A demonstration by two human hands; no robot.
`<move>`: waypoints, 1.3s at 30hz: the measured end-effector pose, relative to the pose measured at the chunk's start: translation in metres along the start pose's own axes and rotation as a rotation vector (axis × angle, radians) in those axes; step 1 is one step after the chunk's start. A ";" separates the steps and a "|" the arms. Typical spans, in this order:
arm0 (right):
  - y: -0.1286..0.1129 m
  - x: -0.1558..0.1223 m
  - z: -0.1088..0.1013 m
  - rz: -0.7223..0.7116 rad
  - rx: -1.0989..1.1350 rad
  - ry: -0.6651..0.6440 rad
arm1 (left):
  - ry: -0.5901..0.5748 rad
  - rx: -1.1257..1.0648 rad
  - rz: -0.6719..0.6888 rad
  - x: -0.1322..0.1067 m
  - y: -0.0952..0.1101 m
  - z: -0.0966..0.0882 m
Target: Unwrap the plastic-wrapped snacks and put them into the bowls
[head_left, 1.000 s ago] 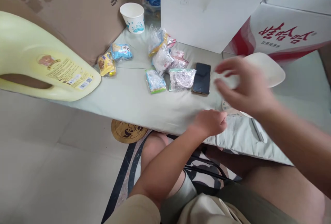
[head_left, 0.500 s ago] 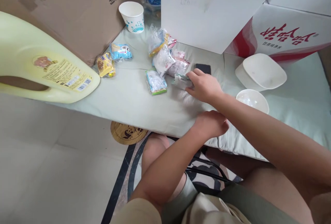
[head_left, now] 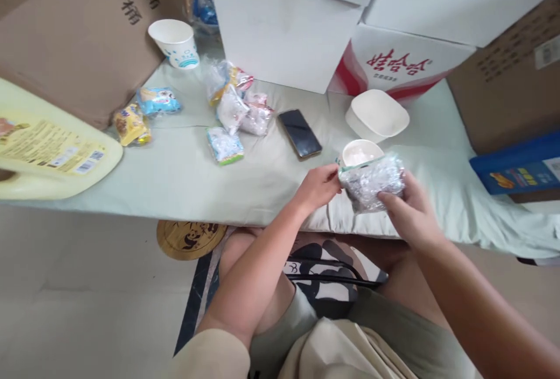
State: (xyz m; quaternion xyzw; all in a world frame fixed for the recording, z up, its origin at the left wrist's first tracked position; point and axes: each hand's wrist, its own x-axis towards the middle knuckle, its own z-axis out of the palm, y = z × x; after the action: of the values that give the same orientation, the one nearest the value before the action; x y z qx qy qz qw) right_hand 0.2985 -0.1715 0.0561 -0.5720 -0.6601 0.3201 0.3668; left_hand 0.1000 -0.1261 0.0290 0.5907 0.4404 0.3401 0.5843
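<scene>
Both hands hold one clear snack packet (head_left: 371, 182) with a green edge, above the near edge of the cloth-covered table (head_left: 184, 175). My left hand (head_left: 317, 188) pinches its left end. My right hand (head_left: 409, 210) grips its right side from below. Just behind the packet stands a small white bowl (head_left: 359, 151). A black phone (head_left: 300, 133) lies flat to the left of the bowl.
More snack packets (head_left: 234, 112) lie further left, with two (head_left: 144, 112) near a brown carton. A paper cup (head_left: 172, 44), a white square dish (head_left: 378, 113), white boxes (head_left: 284, 23), a yellow jug (head_left: 48, 151) and a blue box (head_left: 516, 163) ring the table.
My right hand took the clear packet from beside the phone and carried it right, in front of the small bowl. My left hand rose to grip its other end. The view shifted right.
</scene>
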 end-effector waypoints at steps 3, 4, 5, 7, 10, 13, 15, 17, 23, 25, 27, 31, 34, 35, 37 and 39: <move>0.008 -0.017 -0.010 0.054 0.058 0.014 | -0.128 -0.369 -0.139 0.003 0.004 0.018; 0.009 -0.021 -0.013 0.061 0.082 -0.006 | -0.185 -0.451 -0.168 0.003 0.004 0.024; 0.010 -0.025 -0.015 0.067 0.098 -0.030 | -0.240 -0.502 -0.178 0.002 0.004 0.028; 0.014 -0.031 -0.020 0.076 0.087 -0.084 | -0.331 -0.488 -0.153 0.000 0.004 0.033; 0.025 -0.036 -0.026 0.035 -0.026 -0.155 | -0.399 -0.237 -0.130 -0.002 0.001 0.034; 0.045 -0.029 -0.032 -0.025 -0.182 -0.076 | -0.340 0.024 -0.140 -0.003 -0.004 0.032; 0.063 -0.018 -0.036 -0.010 -0.317 0.114 | -0.265 0.098 -0.161 -0.002 -0.008 0.030; 0.085 -0.005 -0.037 0.042 -0.478 0.251 | -0.191 0.103 -0.187 -0.001 -0.011 0.028; 0.122 0.011 -0.043 0.112 -0.683 0.204 | -0.152 0.029 -0.230 0.005 -0.016 0.022; 0.114 0.003 -0.055 0.164 -0.616 0.303 | -0.163 0.020 -0.235 0.006 -0.015 0.022; 0.096 -0.009 -0.068 0.220 -0.485 0.391 | -0.186 0.039 -0.233 0.006 -0.013 0.022; 0.054 -0.039 -0.071 0.052 -0.216 0.138 | -0.254 0.146 -0.166 0.004 -0.010 0.023; 0.042 -0.050 -0.049 -0.129 -0.186 -0.026 | -0.284 0.151 -0.138 0.003 -0.013 0.025; 0.042 -0.052 -0.041 -0.142 -0.220 -0.043 | -0.284 0.147 -0.134 0.003 -0.015 0.025; 0.047 -0.052 -0.031 -0.121 -0.298 -0.085 | -0.266 0.139 -0.127 0.003 -0.020 0.026; 0.054 -0.054 -0.033 -0.077 -0.354 -0.130 | -0.235 0.126 -0.126 0.004 -0.025 0.025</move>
State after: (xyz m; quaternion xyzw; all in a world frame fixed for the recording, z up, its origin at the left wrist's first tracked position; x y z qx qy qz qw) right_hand 0.3586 -0.2174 0.0212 -0.5801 -0.7498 0.2209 0.2291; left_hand 0.1214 -0.1343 0.0015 0.6332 0.4254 0.2029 0.6139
